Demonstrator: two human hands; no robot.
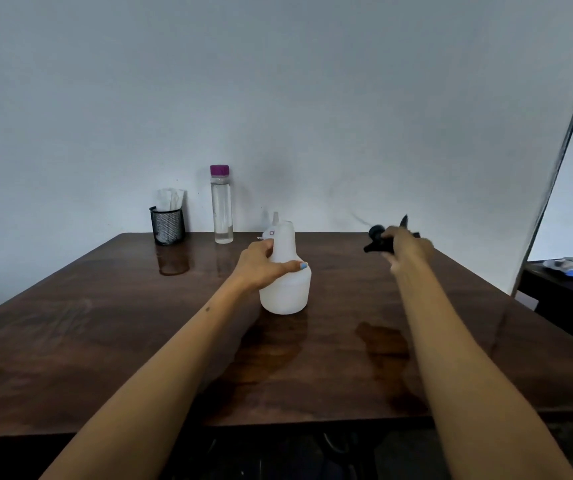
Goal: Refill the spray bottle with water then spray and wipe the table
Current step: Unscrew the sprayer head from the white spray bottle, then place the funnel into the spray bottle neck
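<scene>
A white translucent spray bottle body (287,289) stands upright in the middle of the dark wooden table (105,334), with no spray head on its neck. My left hand (264,268) grips it around the shoulder. My right hand (404,249) holds the black spray head (378,242) in the air to the right of the bottle, blurred by motion, its thin tube trailing up to the left. A clear water bottle with a purple cap (221,204) stands at the table's far edge.
A black mesh holder (167,225) with folded white tissues stands at the far left edge. A small white object (267,233) lies behind the spray bottle. A second dark table (555,289) with blue and white items stands at the right.
</scene>
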